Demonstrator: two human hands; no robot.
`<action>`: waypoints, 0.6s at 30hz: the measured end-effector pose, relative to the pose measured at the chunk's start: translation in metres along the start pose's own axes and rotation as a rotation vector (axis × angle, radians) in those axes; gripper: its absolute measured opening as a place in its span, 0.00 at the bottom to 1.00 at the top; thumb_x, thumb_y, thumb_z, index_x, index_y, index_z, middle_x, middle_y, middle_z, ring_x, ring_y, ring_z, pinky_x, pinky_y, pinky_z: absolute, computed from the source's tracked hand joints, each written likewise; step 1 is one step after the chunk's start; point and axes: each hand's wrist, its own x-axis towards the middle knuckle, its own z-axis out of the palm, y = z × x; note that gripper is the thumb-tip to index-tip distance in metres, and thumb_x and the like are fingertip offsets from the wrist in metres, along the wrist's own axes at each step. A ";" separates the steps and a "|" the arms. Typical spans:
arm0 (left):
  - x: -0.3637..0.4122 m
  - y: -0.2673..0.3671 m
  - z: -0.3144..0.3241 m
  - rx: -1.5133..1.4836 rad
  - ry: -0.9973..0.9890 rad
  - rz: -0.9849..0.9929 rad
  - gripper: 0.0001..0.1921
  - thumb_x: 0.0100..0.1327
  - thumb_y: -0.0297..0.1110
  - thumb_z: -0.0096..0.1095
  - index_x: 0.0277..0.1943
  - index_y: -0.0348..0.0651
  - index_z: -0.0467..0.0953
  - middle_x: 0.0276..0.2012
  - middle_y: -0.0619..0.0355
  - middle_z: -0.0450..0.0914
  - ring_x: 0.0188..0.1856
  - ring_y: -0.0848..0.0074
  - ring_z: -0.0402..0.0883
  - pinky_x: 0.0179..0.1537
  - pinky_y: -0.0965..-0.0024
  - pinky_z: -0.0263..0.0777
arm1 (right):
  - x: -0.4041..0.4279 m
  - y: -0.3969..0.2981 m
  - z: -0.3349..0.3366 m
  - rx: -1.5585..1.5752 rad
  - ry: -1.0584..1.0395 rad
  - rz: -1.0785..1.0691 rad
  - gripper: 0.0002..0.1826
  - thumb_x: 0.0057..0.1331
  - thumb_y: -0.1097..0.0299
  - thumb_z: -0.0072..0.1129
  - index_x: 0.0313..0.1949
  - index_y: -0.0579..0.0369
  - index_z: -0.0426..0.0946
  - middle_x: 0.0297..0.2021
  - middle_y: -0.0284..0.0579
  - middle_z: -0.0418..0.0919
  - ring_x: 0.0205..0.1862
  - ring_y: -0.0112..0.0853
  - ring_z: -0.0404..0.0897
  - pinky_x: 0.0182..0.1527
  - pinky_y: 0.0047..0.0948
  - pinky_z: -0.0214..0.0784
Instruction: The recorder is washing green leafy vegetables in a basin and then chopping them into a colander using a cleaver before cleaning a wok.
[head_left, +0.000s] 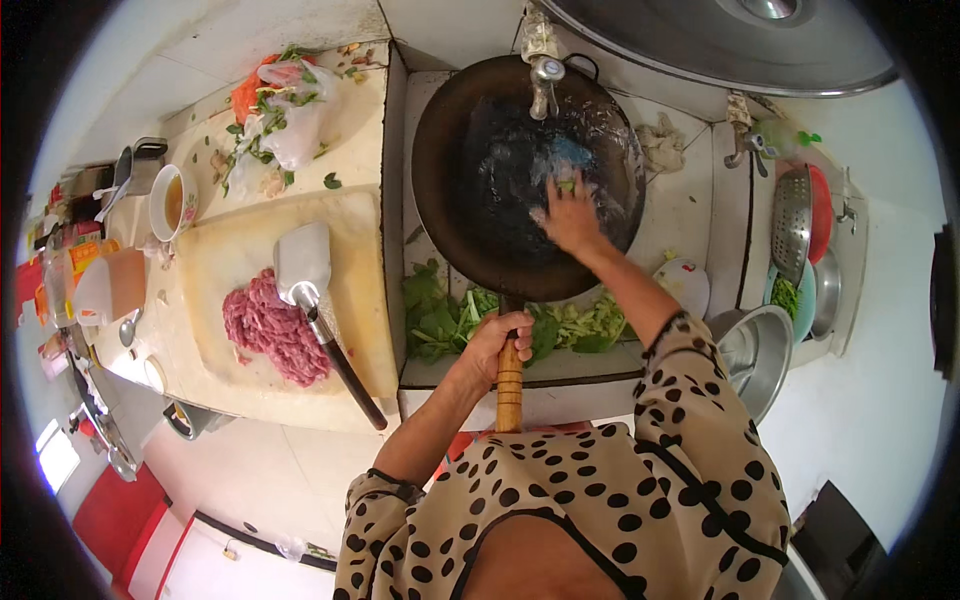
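A large dark wok (450, 217) rests in the tiled sink with water in it. My left hand (501, 345) is closed around its wooden handle (509, 390), near the wok's rim. My right hand (574, 221) reaches inside the wok, blurred, with its fingers around a small green item (566, 185), possibly a scouring pad. A blue patch (573, 153) shows in the water just beyond the fingertips; I cannot tell what it is. Over the wok's far side hangs a metal tap (545, 86).
Leafy greens (450, 311) lie below the wok. Left, a cutting board (217, 240) bears sliced raw meat (274, 330) and a wok spatula (304, 259). Plastic bags (296, 124) and a bowl (172, 202) stand behind. Right are a metal pot (757, 360), a colander (791, 225) and a second tap (742, 146).
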 end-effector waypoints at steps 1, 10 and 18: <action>-0.003 -0.001 0.001 -0.016 -0.005 0.000 0.07 0.60 0.27 0.61 0.30 0.42 0.68 0.21 0.65 0.67 0.19 0.82 0.66 0.20 0.74 0.63 | -0.022 -0.009 0.003 -0.016 -0.183 0.034 0.40 0.66 0.47 0.52 0.69 0.58 0.52 0.69 0.65 0.47 0.69 0.61 0.50 0.67 0.55 0.44; 0.001 0.001 -0.006 0.014 -0.035 0.016 0.08 0.60 0.28 0.61 0.30 0.42 0.68 0.22 0.64 0.68 0.19 0.82 0.65 0.20 0.74 0.62 | 0.049 0.030 -0.029 -0.038 0.057 -0.096 0.35 0.69 0.50 0.49 0.67 0.61 0.58 0.68 0.60 0.53 0.70 0.56 0.49 0.67 0.58 0.43; -0.001 0.021 -0.021 0.040 -0.044 -0.058 0.07 0.59 0.27 0.61 0.30 0.43 0.69 0.21 0.63 0.68 0.19 0.82 0.66 0.20 0.75 0.64 | -0.053 -0.072 -0.077 0.573 -0.597 -0.218 0.30 0.72 0.48 0.40 0.68 0.49 0.59 0.70 0.62 0.49 0.72 0.54 0.48 0.66 0.65 0.40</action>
